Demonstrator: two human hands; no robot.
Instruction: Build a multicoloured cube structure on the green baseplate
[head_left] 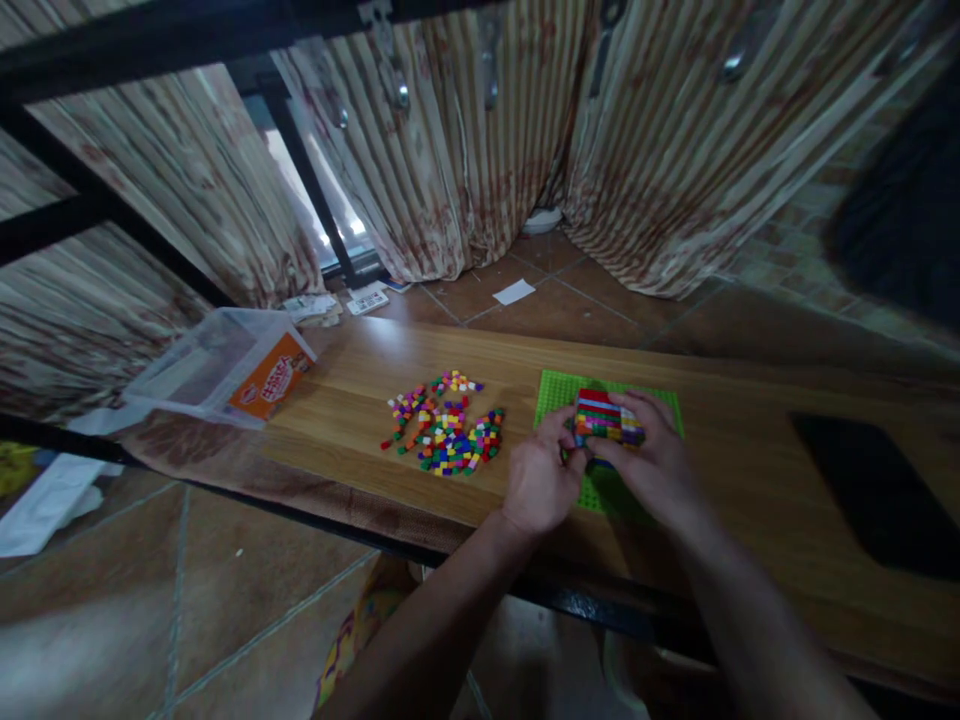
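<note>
Over a green studded baseplate (559,385), both hands meet at a block of multicoloured toy bricks (604,418) stacked in rows, red on its top face. My right hand (656,455) wraps the block's right side and near edge. At its left end, my left hand (547,470) has its fingers closed against the block. Whether a loose brick sits between those left fingertips is too small to tell. Part of the block's near side is covered by the fingers. To the left lies a scattered heap of small coloured bricks (454,435) on the wooden board (345,410).
A clear plastic bin (202,375) with an orange label stands at the board's left end. A dark flat panel (877,490) lies at the right. Striped curtains (450,150) hang behind, and a white paper (514,291) lies on the tiled floor. A dark metal frame crosses the upper left.
</note>
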